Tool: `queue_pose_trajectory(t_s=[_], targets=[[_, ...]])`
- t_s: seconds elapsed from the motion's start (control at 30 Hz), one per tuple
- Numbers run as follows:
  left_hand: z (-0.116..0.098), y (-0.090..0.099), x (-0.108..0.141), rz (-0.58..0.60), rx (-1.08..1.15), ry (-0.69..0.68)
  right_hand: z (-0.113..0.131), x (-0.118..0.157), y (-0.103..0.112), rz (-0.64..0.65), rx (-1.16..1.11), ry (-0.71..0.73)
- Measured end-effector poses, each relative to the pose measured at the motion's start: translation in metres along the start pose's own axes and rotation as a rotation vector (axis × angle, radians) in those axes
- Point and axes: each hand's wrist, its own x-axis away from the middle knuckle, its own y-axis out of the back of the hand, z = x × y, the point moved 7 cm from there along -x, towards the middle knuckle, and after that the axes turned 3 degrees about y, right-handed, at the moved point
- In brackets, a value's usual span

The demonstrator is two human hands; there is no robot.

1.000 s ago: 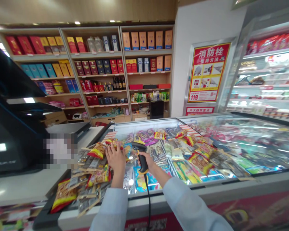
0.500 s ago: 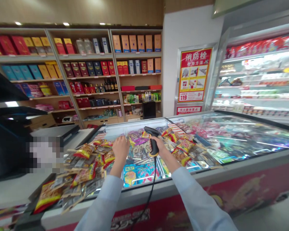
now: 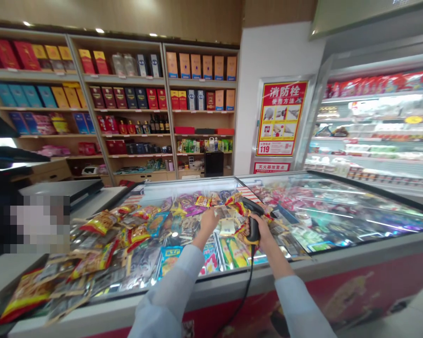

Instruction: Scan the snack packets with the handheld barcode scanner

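Observation:
My right hand is wrapped round the grip of a black and yellow barcode scanner, its head pointing up and left and its cord hanging down over the freezer's front. To its left, my left hand is closed at the edge of a small snack packet with a pale label, below the scanner's head. Its fingertips are partly hidden. Both hands are over the glass top of a chest freezer. Red and yellow snack bags and dark packets with tan edges lie heaped to the left.
More snack packets lie right of the scanner. A counter with dark equipment adjoins the freezer at left. Shelves of boxed goods line the back wall, beside a red poster and a lit display fridge.
My view has turned, so the heap appears further left. Both hands have moved right over the freezer, the scanner still in my right. The pale-labelled packet now shows by my left hand.

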Motion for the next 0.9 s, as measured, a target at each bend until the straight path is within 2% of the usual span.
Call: queue_pose_trajectory(t_s=[0.23,0.43,0.63,0.9], targets=[[-0.002,-0.039,-0.036,0.043,0.034,0.122,-0.009,-0.01,0.016,-0.037,-0.104,-0.072],[-0.004,-0.059,-0.047,0.096,0.047,0.136,-0.014,-0.011,0.019,-0.082,-0.037,-0.093],[-0.006,-0.062,-0.052,0.159,0.07,0.088,-0.014,-0.009,0.018,-0.09,-0.079,-0.12],[-0.012,-0.055,-0.046,0.106,0.114,0.06,-0.015,-0.01,0.018,-0.098,-0.05,-0.096]])
